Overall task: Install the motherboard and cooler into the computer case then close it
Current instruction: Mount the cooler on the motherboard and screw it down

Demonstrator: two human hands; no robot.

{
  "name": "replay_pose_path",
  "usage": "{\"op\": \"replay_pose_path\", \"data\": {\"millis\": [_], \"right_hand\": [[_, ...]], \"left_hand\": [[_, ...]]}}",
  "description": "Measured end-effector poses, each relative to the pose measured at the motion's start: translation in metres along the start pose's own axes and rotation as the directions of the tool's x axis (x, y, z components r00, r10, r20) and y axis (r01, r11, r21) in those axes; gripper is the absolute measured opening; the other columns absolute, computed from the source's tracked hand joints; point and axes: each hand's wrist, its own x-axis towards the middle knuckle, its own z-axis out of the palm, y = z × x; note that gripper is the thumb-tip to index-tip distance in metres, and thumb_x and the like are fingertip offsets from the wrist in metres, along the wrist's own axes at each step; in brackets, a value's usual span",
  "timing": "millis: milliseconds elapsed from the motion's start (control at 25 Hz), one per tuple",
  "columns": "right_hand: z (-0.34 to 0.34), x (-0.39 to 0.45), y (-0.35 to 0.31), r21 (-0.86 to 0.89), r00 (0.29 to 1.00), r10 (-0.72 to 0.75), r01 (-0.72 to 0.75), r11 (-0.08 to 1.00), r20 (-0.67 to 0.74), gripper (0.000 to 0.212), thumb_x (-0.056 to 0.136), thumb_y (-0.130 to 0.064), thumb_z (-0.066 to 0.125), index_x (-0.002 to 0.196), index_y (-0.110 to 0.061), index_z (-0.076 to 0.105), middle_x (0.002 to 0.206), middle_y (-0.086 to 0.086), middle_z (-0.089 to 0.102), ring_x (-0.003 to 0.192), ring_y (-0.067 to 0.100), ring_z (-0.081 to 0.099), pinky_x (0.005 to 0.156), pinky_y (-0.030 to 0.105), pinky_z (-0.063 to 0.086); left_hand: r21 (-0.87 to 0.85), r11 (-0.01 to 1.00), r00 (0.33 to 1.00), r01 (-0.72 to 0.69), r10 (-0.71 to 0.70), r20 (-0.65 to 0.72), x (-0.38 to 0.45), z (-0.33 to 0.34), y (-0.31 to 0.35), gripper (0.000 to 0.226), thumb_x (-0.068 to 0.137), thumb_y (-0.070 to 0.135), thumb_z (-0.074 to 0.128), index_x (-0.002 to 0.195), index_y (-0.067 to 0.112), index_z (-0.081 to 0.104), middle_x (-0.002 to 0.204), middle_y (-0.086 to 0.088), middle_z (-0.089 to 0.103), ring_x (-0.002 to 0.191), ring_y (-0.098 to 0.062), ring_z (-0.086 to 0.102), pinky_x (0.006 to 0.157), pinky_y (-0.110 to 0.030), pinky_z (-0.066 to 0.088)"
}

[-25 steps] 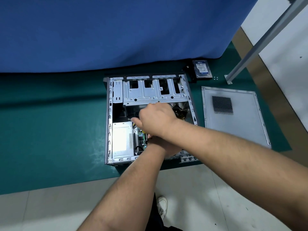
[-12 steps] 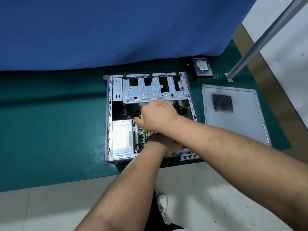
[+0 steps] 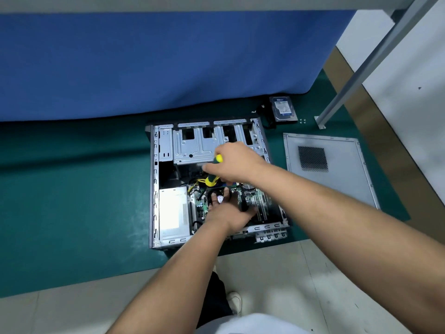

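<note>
The open computer case [image 3: 154, 189] lies on its side on a green mat [image 3: 72, 201] spread over the floor, in front of a blue curtain [image 3: 144, 63]. The motherboard [image 3: 258, 201] sits inside the case, beside the silver power supply [image 3: 173, 210]. The right hand [image 3: 237, 162] reaches over the case with its fingers curled round the yellow-and-green handle of a screwdriver [image 3: 213, 180], which points down into the case. The left hand [image 3: 228, 213] is down on the motherboard, fingers partly bent around a dark part below the screwdriver; what that part is I cannot tell. The case's side panel [image 3: 337, 182] lies flat on the mat to the right, and a hard drive [image 3: 283, 109] rests near the curtain.
</note>
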Motion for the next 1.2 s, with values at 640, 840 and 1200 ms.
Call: {"op": "replay_pose_path", "data": {"millis": [640,840,1200], "right_hand": [[0.044,-0.051,0.098,0.708,0.987,0.154,-0.14,0.693,0.044,0.006,0.099,-0.045,0.059,0.1,-0.041,0.054,0.089,-0.004,0.079,0.061,0.006,0.067,0.061,0.025,0.05],[0.011,-0.026,0.177,0.627,0.862,0.494,-0.324,0.709,-0.114,0.015,0.092,-0.039,0.069,0.089,-0.026,0.062,0.078,-0.009,0.069,0.074,0.013,0.064,0.071,0.033,0.052],[0.099,-0.003,0.238,0.227,0.657,0.735,-0.751,0.62,0.168,0.016,0.097,-0.016,0.054,0.108,-0.012,0.064,0.105,0.009,0.064,0.09,0.029,0.062,0.08,0.034,0.056]], "left_hand": [[-0.535,0.8,0.96,-0.271,0.185,-0.209,0.024,-0.097,0.059,0.025,0.099,0.047,0.062,0.103,0.026,0.076,0.089,0.002,0.076,0.078,-0.006,0.067,0.077,-0.03,0.053],[-0.208,0.915,0.869,-0.346,0.23,-0.438,0.032,-0.13,0.002,0.035,0.102,0.048,0.054,0.13,0.032,0.066,0.129,0.013,0.065,0.114,-0.01,0.061,0.098,-0.034,0.048],[0.437,0.898,0.862,-0.053,0.262,-0.434,0.017,-0.13,-0.132,0.056,0.105,0.048,0.037,0.159,0.037,0.029,0.171,0.011,0.011,0.158,-0.01,0.003,0.127,-0.044,0.009]]}}
